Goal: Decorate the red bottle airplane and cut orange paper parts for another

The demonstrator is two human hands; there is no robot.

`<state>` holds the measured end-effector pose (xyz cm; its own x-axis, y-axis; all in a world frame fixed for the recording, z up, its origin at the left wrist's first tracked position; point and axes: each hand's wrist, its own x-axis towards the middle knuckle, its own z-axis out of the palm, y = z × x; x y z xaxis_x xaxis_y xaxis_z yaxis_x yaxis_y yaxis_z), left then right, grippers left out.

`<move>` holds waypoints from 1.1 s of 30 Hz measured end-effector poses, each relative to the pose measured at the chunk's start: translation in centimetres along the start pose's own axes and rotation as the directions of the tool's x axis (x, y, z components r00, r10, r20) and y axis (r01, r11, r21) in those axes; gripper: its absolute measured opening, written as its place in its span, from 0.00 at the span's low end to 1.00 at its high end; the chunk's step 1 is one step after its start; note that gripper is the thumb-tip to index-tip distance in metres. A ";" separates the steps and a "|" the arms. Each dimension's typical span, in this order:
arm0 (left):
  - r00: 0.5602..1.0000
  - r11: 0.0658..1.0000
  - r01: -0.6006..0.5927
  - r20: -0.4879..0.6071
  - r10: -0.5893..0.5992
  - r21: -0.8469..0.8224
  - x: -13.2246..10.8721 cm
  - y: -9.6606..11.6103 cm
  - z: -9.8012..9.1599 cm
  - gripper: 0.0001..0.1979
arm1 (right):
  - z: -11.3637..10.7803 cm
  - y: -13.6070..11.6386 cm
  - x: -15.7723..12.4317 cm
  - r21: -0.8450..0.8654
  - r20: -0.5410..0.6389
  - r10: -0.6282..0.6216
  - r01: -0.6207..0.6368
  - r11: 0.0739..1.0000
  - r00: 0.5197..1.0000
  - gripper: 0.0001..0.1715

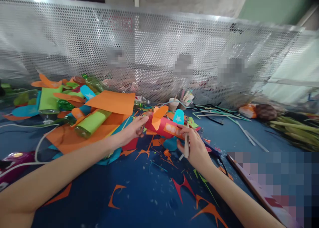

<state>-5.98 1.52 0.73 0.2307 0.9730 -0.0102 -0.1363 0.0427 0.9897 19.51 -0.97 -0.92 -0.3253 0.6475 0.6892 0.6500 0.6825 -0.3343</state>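
A toy plane (161,127), a tube covered in red paper, is held above the blue table in the middle of the view. It has orange paper blades near its left end, a blue paper wing with a white star, and an orange strip with pale round windows. My left hand (136,128) has its fingers curled at the left end of the tube. On the right end, my right hand (195,145) grips the tube, and a flat pale stick (186,143) is also tucked in its fingers. Orange, blue and green paper scraps (157,142) lie beneath.
Green paper-covered bottles (93,123) and orange sheets (112,102) are piled at left, near a purple corded device (17,165). Cups with sticks and markers (186,98) stand by the perforated metal screen (154,55). Thin strips (236,121) and dry leaves (294,131) lie right.
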 end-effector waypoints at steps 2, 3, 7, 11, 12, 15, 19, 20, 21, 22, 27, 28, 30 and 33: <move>1.000 0.987 -0.019 -0.005 0.020 0.162 -0.7 -0.5 -0.9 0.24 | 0.0 -0.3 -0.1 -0.001 0.030 -0.009 0.009 1.000 1.000 0.15; 0.999 0.967 -0.041 0.004 0.041 0.252 -1.1 -0.8 -1.3 0.25 | 0.0 -0.5 -0.1 -0.002 0.035 -0.012 0.012 1.000 0.999 0.15; 0.983 0.774 -0.180 0.092 0.157 0.608 -2.6 -1.3 -2.1 0.26 | -0.4 -1.7 0.1 0.037 0.023 0.053 -0.054 0.998 0.998 0.09; 0.963 0.531 -0.254 0.159 0.220 0.808 -3.6 -0.7 -2.3 0.31 | -0.7 -2.2 0.2 0.025 0.023 0.106 -0.107 0.994 0.994 0.07; 0.953 0.510 -0.278 0.169 0.251 0.814 -3.7 -0.6 -2.2 0.33 | -0.7 -2.1 0.2 0.016 0.022 0.109 -0.110 0.994 0.994 0.06; 0.926 0.491 -0.331 0.175 0.336 0.806 -3.6 -0.7 -2.0 0.37 | -0.4 -1.7 0.2 0.026 0.034 0.105 -0.106 0.994 0.994 0.06; 0.907 0.434 -0.369 0.218 0.359 0.822 -3.4 -1.4 -1.6 0.31 | -0.3 -2.3 0.4 0.050 0.020 0.116 -0.117 0.992 0.993 0.06; 0.904 0.421 -0.374 0.223 0.364 0.826 -3.4 -1.6 -1.5 0.31 | -0.3 -2.7 0.5 0.100 0.028 0.138 -0.141 0.985 0.990 0.06; 0.903 0.415 -0.371 0.220 0.369 0.831 -3.5 -1.7 -1.3 0.31 | -0.2 -3.3 0.7 0.186 0.069 0.161 -0.172 0.967 0.984 0.07; 0.904 0.414 -0.364 0.209 0.373 0.834 -3.5 -1.8 -1.2 0.30 | -0.1 -3.9 0.9 0.321 0.127 0.191 -0.222 0.921 0.973 0.09; 0.901 0.514 -0.402 0.228 0.370 0.758 -3.3 -2.1 -0.9 0.30 | 1.9 -6.7 2.9 0.657 0.095 0.255 -0.253 0.710 0.962 0.03; 0.900 0.548 -0.411 0.228 0.373 0.728 -3.2 -2.1 -0.9 0.31 | 2.4 -6.9 3.2 0.672 0.103 0.283 -0.276 0.688 0.954 0.04; 0.908 0.609 -0.394 0.188 0.375 0.689 -2.9 -2.4 -0.9 0.34 | 3.5 -6.9 3.7 0.693 0.100 0.322 -0.298 0.656 0.941 0.08; 0.911 0.622 -0.370 0.139 0.387 0.690 -2.8 -2.8 -1.0 0.34 | 4.6 -6.2 3.3 0.740 0.081 0.304 -0.261 0.619 0.949 0.11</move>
<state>-7.20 -1.08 -2.14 0.2918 0.8716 0.3938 0.4952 -0.4899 0.7175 11.28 -1.49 0.43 -0.1671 0.8494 0.5006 -0.0209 0.5046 -0.8631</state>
